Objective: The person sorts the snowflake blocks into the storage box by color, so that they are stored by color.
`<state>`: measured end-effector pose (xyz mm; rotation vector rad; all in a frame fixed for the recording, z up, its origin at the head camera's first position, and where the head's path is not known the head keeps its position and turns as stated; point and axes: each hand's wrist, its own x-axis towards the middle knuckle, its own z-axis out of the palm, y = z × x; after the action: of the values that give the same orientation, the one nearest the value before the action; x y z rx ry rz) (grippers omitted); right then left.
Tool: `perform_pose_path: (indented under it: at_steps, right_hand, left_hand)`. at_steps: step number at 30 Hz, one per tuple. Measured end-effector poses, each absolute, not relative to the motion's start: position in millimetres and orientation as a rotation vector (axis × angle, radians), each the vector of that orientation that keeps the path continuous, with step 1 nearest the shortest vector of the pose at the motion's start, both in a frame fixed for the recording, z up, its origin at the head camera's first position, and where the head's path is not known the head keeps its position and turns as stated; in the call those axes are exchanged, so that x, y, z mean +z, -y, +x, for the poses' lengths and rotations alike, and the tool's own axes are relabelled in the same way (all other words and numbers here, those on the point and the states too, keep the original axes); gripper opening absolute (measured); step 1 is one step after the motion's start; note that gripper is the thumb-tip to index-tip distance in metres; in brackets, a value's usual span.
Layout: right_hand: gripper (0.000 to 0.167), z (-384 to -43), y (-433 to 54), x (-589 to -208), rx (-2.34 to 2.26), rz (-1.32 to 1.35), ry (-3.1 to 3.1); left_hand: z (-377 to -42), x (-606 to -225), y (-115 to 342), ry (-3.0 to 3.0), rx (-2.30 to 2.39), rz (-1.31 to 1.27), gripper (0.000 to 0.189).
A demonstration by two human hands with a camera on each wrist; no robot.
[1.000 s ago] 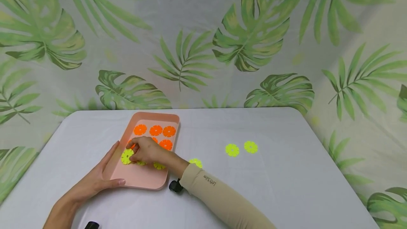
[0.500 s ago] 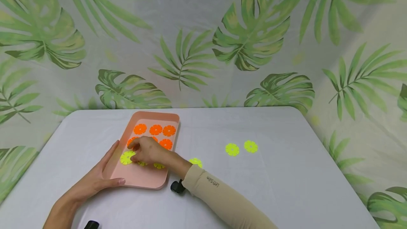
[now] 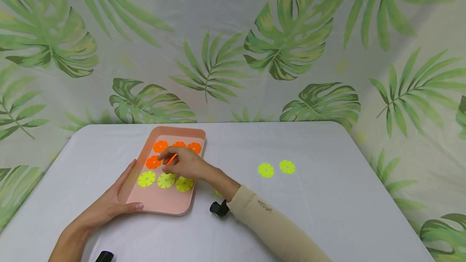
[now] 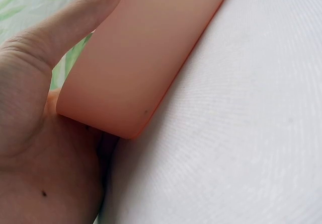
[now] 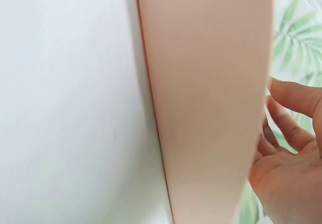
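Head view: L hand [image 3: 110,206] at the near L corner of the pink tray [image 3: 160,203], fingers straight along its L side, thumb laid out along the near rim, so hand spread and touching, not curled round. Tray sits on the L part of the white table [image 3: 327,217]. R hand [image 3: 187,163] is over the tray's mid row, fingers loosely bent, thumb apart from them, nothing seen held. In tray: orange discs [image 3: 160,146], 3 in far row, 1 plain at L of mid row, plus an orange bit showing thru the gap in the R hand; rest of that row hidden. Nearer, a row of 3 yellow discs [image 3: 146,179]. R of tray on table: 2 loose discs [image 3: 266,170], also yellow, side by side, approx. level w/ the mid row. Beige sleeve [image 3: 276,225] on R arm.

L wrist view: tray corner sits btwn thumb & palm, thumb up along rim; other fingers mostly hidden.

R wrist view: tray wall fills the middle; R hand beyond it, fingers relaxed, tips partly hidden.
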<state>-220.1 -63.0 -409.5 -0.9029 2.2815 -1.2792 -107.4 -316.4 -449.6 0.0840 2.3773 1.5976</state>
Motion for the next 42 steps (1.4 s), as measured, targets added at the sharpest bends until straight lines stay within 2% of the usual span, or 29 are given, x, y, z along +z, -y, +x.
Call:
perform_pose_path:
  at_steps: [12, 27, 42]
  right_hand:
    - [0.028, -239, 4, -404, -1.41, -0.947, -2.319]
    - [0.027, -236, -45, -410, -1.311, -0.912, -2.342]
    - [0.033, -232, -76, -420, -1.209, -0.86, -2.265]
  left_hand:
    - [-109, -450, 315, -2.385, 1.572, 0.037, 0.122]
    - [-109, -453, 316, -2.387, 1.57, 0.042, 0.12]
    - [-109, -454, 316, -2.383, 1.574, 0.043, 0.119]
